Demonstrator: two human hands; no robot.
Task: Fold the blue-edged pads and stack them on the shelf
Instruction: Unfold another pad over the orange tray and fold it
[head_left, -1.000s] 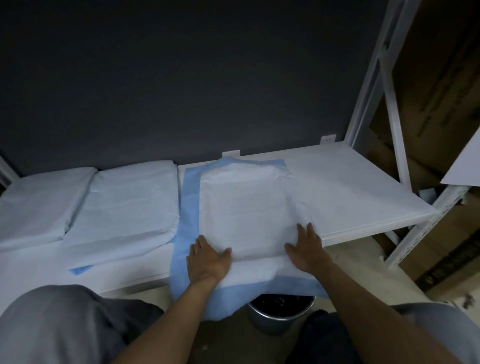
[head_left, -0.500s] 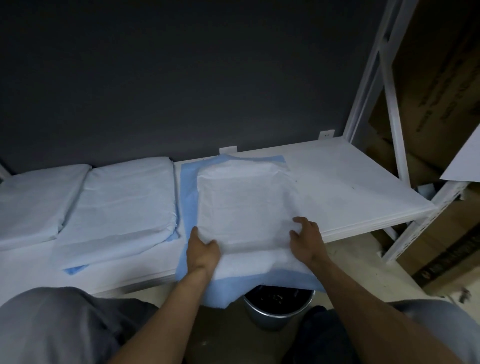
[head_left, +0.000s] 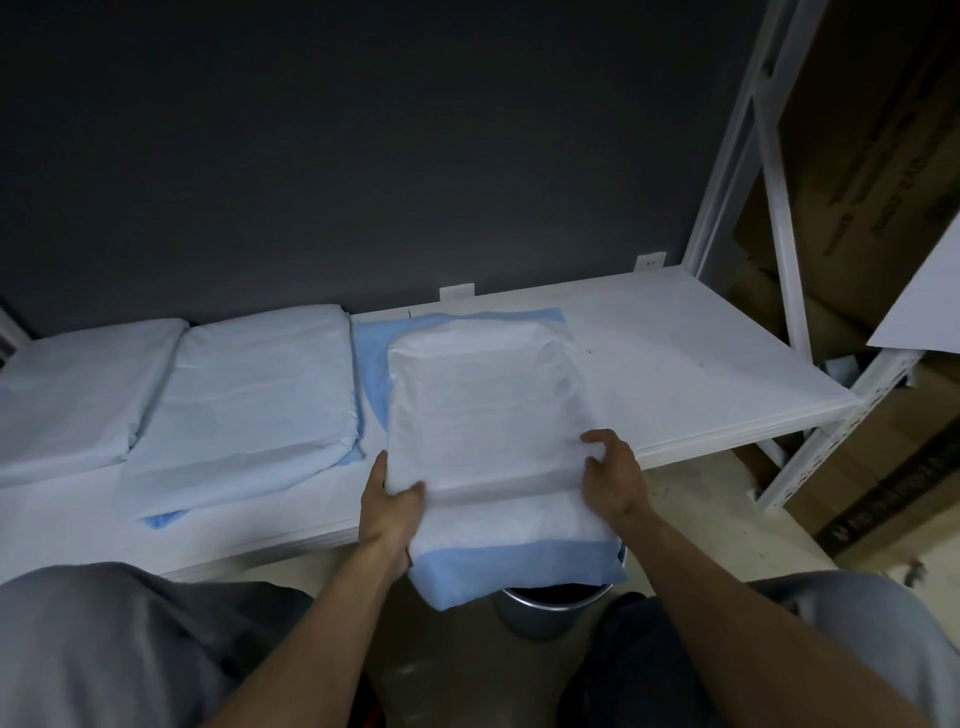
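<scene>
At the near edge of the shelf (head_left: 701, 364), about midway along it, the pad (head_left: 483, 400) lies partly folded. Its sides look turned in, so the white face runs as one strip from far to near, with blue backing showing at the far left. Its near end, with the blue border (head_left: 514, 566), hangs off the shelf above a bucket (head_left: 545, 608) on the floor.

The left hand (head_left: 392, 506) grips the pad's left edge, thumb on top and fingers curled under. The right hand (head_left: 613, 480) grips the right edge, fingers curled over the top. Both hold it about level with the shelf's near edge, where a crease crosses the pad.

The lengthwise folding seems done, and the crosswise fold appears to be the step in hand. The next move likely calls for bringing the hanging end up and over onto the far part. The hands would need to travel together so the edges line up, since the soft layers could slip apart.

Two stacks (head_left: 249, 395) of folded pads lie side by side on the left of the shelf, the right one just beside this pad. The finished pad probably goes on one of them.
</scene>
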